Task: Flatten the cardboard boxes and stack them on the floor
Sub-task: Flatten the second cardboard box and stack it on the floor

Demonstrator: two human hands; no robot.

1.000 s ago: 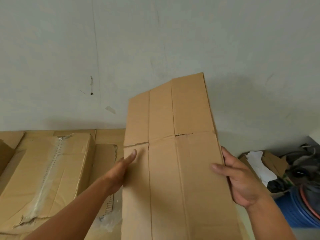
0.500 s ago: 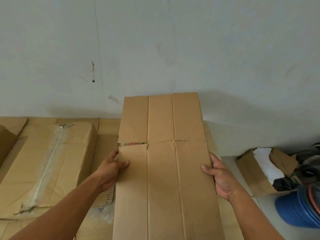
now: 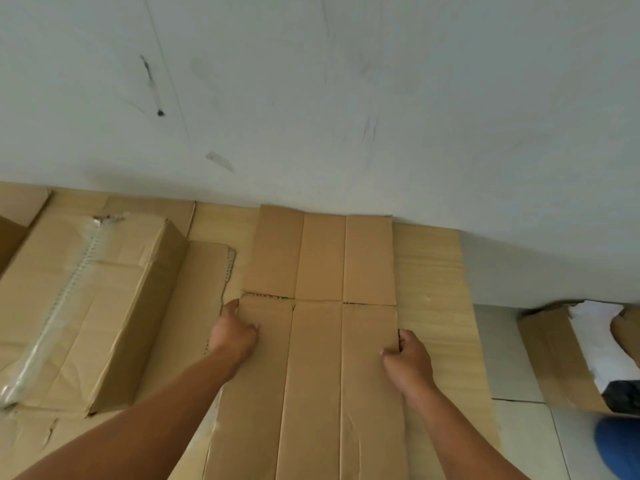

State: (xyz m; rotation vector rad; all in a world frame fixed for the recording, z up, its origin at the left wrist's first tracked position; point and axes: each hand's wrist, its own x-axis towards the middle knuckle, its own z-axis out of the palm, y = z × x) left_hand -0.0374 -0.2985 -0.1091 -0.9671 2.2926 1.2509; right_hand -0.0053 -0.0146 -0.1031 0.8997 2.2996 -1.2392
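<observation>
Brown and creased lengthwise into three panels, the flattened cardboard box (image 3: 318, 341) lies flat in the middle of the view on a layer of corrugated sheets (image 3: 429, 271) spread over the floor; its far end meets the foot of the pale wall (image 3: 346, 98).

The left hand (image 3: 232, 336) holds the box's left edge just below the cross-fold, thumb on the top face, forefinger stretched along the edge, the other fingers tucked out of sight; the right hand (image 3: 410, 358) grips the opposite edge, thumb on top and fingers curled tightly round the side.

A taped carton (image 3: 86, 306), not yet flattened, sits to the left on the same cardboard layer, apart from the held box, a strip of clear tape running down its top; to the right, on the tiled floor (image 3: 512, 358), an open carton (image 3: 554, 358) holds white paper (image 3: 595, 341); a blurred blue object (image 3: 620, 445) shows at the lower right corner.
</observation>
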